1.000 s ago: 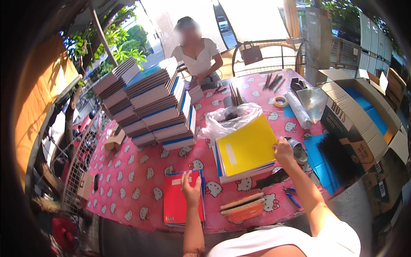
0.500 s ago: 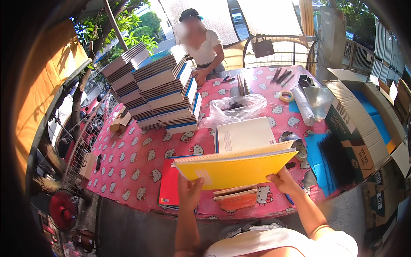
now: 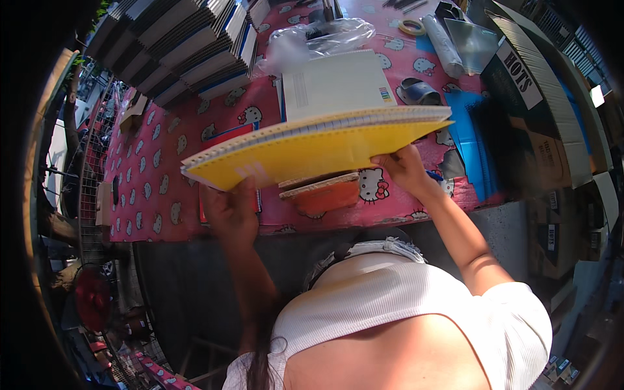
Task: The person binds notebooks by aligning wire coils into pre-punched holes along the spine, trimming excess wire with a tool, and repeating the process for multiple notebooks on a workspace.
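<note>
A yellow-covered notebook (image 3: 318,153), a thick sheaf of paper with punched holes along its far edge, is held up over the table and tilted. My left hand (image 3: 233,211) grips its near left corner, slightly smeared by motion. My right hand (image 3: 404,170) pinches the near right edge. Beneath and beyond it lies a stack with a white, blank-looking cover (image 3: 338,81). An orange-brown block (image 3: 322,197) sits on the table between my hands. Part of a red notebook (image 3: 229,134) shows behind the yellow one, the rest hidden by it and my left hand.
Tall stacks of notebooks (image 3: 188,49) stand at the far left. A clear plastic bag (image 3: 325,36), a tape roll (image 3: 412,27) and a plastic-wrapped roll (image 3: 443,45) lie farther back. At right are blue sheets (image 3: 471,143), black bristly coils (image 3: 497,143) and an open cardboard box (image 3: 530,97).
My view has tipped down toward my body. Both hands still hold the yellow notebook, now tilted more, its left end lower. The person across the table has left the view.
</note>
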Action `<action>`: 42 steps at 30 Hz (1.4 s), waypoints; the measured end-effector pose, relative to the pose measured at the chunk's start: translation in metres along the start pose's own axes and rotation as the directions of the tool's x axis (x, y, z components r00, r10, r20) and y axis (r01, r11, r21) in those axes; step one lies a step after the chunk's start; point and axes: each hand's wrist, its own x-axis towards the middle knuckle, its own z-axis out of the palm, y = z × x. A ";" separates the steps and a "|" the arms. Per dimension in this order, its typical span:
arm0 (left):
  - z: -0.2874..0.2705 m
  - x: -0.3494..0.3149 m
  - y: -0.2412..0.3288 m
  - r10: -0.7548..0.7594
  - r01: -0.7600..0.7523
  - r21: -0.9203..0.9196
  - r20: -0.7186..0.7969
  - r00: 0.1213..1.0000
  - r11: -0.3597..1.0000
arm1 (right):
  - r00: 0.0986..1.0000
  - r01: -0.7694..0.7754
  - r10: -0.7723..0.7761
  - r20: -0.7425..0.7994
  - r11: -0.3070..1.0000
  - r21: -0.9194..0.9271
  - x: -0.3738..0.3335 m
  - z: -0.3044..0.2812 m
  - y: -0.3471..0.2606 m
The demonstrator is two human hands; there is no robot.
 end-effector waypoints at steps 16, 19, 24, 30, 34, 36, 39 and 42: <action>0.020 -0.041 -0.103 -0.258 0.257 -0.029 -0.093 0.962 0.966 | 0.990 -0.142 0.142 0.000 0.990 0.008 -0.036 0.039 0.024; 0.006 -0.025 -0.102 -0.232 0.231 -0.145 0.010 0.973 0.962 | 0.968 -0.243 0.232 0.097 0.961 0.133 -0.041 0.040 -0.011; 0.051 -0.019 0.013 0.477 -0.440 0.698 0.159 0.865 0.565 | 0.998 -0.036 -0.006 -0.062 0.760 -0.648 -0.013 -0.063 0.000; 0.096 -0.006 0.019 0.076 -0.672 0.630 0.705 0.705 0.389 | 0.636 -0.760 0.320 -0.702 0.101 -0.643 -0.012 -0.219 0.130; 0.096 0.010 0.019 0.256 -0.606 0.445 0.625 0.737 0.659 | 0.782 -0.623 0.195 -0.592 0.253 -0.740 -0.015 -0.240 0.144; 0.101 0.010 0.009 0.277 -0.538 0.443 0.528 0.803 0.717 | 0.814 -0.529 0.015 -0.581 0.431 -0.730 -0.001 -0.221 0.094; 0.113 0.008 0.006 0.238 -0.538 0.526 0.532 0.813 0.659 | 0.934 -0.117 -0.197 -0.298 0.620 -0.776 -0.004 -0.169 0.035; 0.101 0.001 -0.001 0.217 -0.522 0.444 0.573 0.790 0.728 | 0.991 0.056 -0.099 -0.093 0.921 -0.387 -0.017 -0.074 -0.061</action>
